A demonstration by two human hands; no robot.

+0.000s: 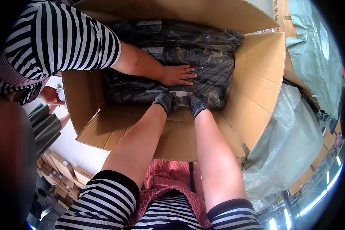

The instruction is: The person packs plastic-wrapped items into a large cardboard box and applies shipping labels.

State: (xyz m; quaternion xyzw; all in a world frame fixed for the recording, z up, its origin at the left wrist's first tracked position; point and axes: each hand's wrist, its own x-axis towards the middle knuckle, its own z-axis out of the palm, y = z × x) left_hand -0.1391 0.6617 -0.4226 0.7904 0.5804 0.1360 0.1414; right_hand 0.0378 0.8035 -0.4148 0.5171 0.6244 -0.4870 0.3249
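Dark plastic-wrapped bundles (214, 57) lie under our fingers, though we cannot tell whether these grasp; our gloved left hand (164, 101) and right hand (198, 102) touch the nearest, a co-worker's forearm (140, 63) reaches over, and an open cardboard box (258, 82) surrounds the bundles.

White labels (154, 50) on dark bags (203, 37), print illegible

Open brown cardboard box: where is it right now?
In the head view, the box is at upper centre, around dark packages in clear plastic, just above the wearer's red checked apron and left of pale green plastic sheeting.
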